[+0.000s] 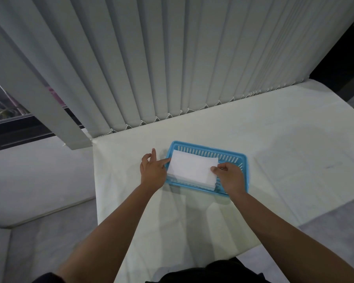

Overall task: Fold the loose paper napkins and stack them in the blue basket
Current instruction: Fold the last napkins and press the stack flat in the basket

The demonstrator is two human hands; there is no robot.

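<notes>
Napkin [192,167] in right hand's [230,176] pinched grip

Blue basket [238,157]: rectangular plastic, slotted walls, sits flat, upright.
Folded napkin [192,167]: white paper rectangle, topmost, lying roughly level over the basket's left portion, its left edge reaching the rim.
Napkin stack [207,185]: white folded layers beneath it, inside the basket.

I seem to be in an office or home room: vertical blinds [172,68] hang over a window [8,119] behind my white-covered table [274,139].
</notes>
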